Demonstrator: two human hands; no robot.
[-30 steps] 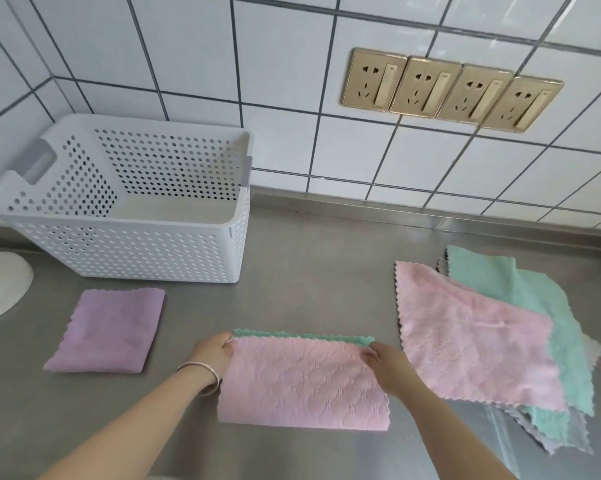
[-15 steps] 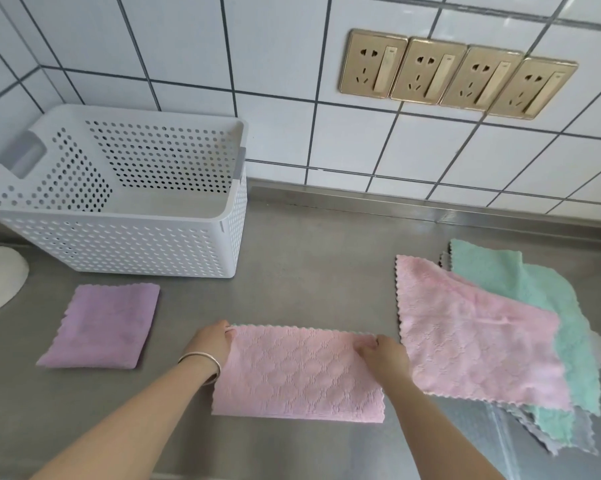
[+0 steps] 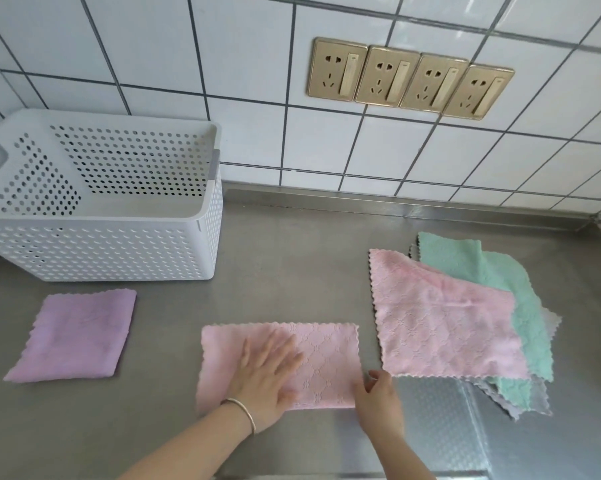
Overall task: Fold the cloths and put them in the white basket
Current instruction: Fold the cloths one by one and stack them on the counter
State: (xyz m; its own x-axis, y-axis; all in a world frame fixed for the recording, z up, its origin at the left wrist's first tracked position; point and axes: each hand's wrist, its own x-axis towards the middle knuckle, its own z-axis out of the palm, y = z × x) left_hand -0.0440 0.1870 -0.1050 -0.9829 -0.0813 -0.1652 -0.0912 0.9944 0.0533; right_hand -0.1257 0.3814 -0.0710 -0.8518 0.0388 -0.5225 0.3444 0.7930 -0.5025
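Your left hand (image 3: 268, 372) lies flat on the half-folded pink cloth (image 3: 327, 355), fingers (image 3: 278, 344) straight and spread, pressing the fabric down rather than gripping it. Your right hand (image 3: 378, 393) sits at the cloth's near right corner with its fingers curled; it seems to pinch the edge there, though the contact itself is hard to make out. The cloth lies as a long strip on the steel bench (image 3: 292, 265), in front of you. Judge it as light, soft and limp: it will sag and drag if lifted by one point, and the smooth bench may let it slide, so keep the flat palm as an anchor. For the next fold, take the two right-hand corners by the scalloped edge and carry them across to the left. A folded purple cloth (image 3: 74, 334) rests just in front of the white basket (image 3: 202, 237), which shows nothing inside. The unfolded pile (image 3: 465, 323) of pink, green and grey cloths waits just right of your work.
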